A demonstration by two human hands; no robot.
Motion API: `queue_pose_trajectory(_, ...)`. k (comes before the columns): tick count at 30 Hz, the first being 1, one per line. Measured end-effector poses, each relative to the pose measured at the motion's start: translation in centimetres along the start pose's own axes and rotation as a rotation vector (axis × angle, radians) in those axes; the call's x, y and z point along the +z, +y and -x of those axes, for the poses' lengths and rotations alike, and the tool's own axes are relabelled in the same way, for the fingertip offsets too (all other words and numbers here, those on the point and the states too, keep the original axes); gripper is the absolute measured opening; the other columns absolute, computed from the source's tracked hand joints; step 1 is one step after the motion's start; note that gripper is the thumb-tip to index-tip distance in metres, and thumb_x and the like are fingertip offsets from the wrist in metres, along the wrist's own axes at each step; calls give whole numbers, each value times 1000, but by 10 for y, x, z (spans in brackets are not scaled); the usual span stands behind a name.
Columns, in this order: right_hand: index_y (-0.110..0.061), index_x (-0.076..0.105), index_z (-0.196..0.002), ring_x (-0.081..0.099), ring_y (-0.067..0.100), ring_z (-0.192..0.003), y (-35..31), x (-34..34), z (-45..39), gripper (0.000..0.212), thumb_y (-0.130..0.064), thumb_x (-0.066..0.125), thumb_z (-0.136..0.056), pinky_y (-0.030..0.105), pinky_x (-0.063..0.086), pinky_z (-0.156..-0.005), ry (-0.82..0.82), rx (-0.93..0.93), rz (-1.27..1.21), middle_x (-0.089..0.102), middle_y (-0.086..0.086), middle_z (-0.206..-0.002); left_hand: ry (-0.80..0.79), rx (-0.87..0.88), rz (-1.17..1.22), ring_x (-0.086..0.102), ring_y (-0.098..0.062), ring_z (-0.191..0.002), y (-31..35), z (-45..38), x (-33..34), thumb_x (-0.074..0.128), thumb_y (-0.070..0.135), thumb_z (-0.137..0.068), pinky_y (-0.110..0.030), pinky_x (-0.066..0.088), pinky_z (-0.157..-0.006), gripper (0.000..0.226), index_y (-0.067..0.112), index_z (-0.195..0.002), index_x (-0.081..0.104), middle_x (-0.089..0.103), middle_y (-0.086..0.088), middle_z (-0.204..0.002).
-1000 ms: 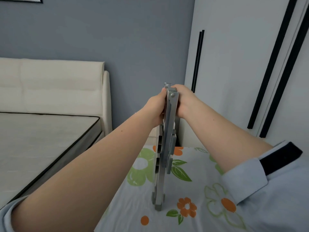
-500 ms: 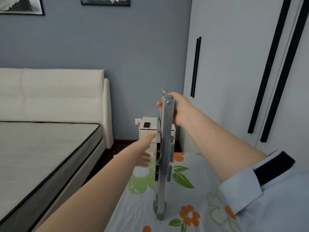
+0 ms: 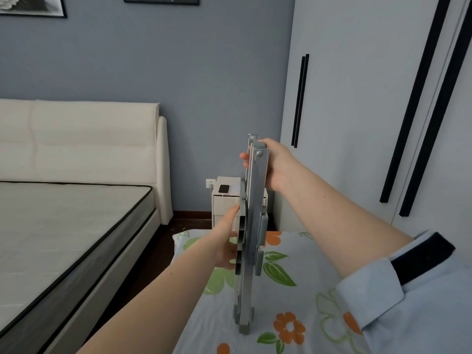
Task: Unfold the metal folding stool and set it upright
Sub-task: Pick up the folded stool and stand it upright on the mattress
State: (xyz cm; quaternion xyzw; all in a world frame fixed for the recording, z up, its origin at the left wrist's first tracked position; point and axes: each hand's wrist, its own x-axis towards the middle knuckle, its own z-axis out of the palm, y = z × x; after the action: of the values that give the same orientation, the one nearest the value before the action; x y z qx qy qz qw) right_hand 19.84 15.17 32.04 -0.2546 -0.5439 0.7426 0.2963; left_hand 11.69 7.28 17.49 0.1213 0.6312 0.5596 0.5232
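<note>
The grey metal folding stool [image 3: 251,226] stands folded flat and upright, seen edge-on, its lower feet resting on the flower-patterned cloth [image 3: 293,297]. My right hand [image 3: 275,164] grips the stool's top end, fingers wrapped round to the left side. My left hand [image 3: 226,241] is at the stool's left side about halfway down, fingers touching the seat slats; how firmly it grips is unclear.
A bed with a bare mattress [image 3: 63,226] and cream headboard [image 3: 81,139] fills the left. A small white nightstand [image 3: 224,198] with a phone on it stands behind the stool. White wardrobe doors [image 3: 357,111] with black handles are at the right.
My left hand has left the stool's top and dropped to its middle left side. The right hand still holds the top. The view has tilted up a little.
</note>
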Motion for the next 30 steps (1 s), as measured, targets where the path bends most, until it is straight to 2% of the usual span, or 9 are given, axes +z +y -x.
queue_pose_trajectory(5, -9, 54, -70, 38, 19, -54, 1, -3, -1, 23, -17, 43, -88, 25, 31, -55, 3, -4, -20, 64, 9, -63, 54, 46, 16, 64, -29, -100, 2, 6, -5, 58, 79, -53, -39, 46, -57, 93, 16, -122, 54, 62, -9, -113)
queue_pose_trajectory(8, -11, 54, -67, 40, 19, -53, 1, -5, -2, 23, -18, 45, -87, 26, 32, -54, -12, -1, -20, 62, 8, -65, 96, 64, 4, 62, -25, -93, 4, 8, -9, 58, 80, -51, -41, 47, -70, 88, 16, -112, 60, 63, -6, -107)
queue_pose_trajectory(12, -18, 52, -56, 45, 15, -50, 5, -6, -2, 29, -29, 54, -83, 22, 39, -52, -31, 19, -3, 55, -1, -56, 158, 71, 19, 57, -19, -68, 7, 10, -13, 59, 76, -52, -37, 49, -68, 67, 14, -78, 62, 64, -3, -67)
queue_pose_trajectory(16, -18, 61, -85, 58, 18, -68, 24, -26, -9, 26, -42, 54, -85, 31, 51, -69, 51, -7, -1, 62, 0, -69, 173, 61, 22, 47, -17, -57, 7, 12, -15, 58, 77, -54, -34, 49, -72, 64, 14, -64, 54, 54, -4, -53)
queue_pose_trajectory(20, -15, 53, -80, 45, 18, -59, 75, -60, -10, 18, -29, 47, -90, 28, 38, -55, 267, 211, 378, 52, 5, -74, 160, 63, 9, 39, -16, -48, 6, 12, -14, 56, 78, -55, -28, 45, -59, 65, 14, -59, 48, 49, -4, -52)
queue_pose_trajectory(23, -11, 51, -110, 54, 23, -77, 124, -83, -3, 34, -40, 50, -91, 38, 43, -77, 223, 443, 405, 56, 12, -95, 156, 60, 17, 36, -15, -45, 5, 12, -11, 56, 78, -55, -22, 38, -45, 66, 13, -56, 46, 48, -4, -51)
queue_pose_trajectory(27, -9, 58, -116, 65, 31, -84, 157, -84, -4, 48, -47, 55, -87, 40, 53, -79, 4, 559, 113, 68, 17, -99, 142, 39, 38, 51, -18, -59, 5, 11, -10, 57, 79, -54, -25, 48, -71, 66, 14, -69, 56, 57, -7, -69)
queue_pose_trajectory(29, -6, 64, -115, 66, 33, -90, 161, -78, -10, 51, -47, 57, -85, 43, 55, -85, -38, 511, 43, 70, 18, -103, 127, 53, 52, 63, -19, -95, 5, 13, -8, 59, 78, -56, -30, 49, -85, 85, 12, -110, 65, 65, -9, -89)
queue_pose_trajectory(30, -6, 65, -115, 65, 34, -94, 160, -76, -13, 53, -47, 60, -82, 46, 52, -93, -55, 489, 14, 69, 18, -106, 118, 53, 67, 61, -18, -107, 5, 14, -7, 59, 77, -58, -31, 48, -89, 97, 10, -128, 56, 67, -8, -96)
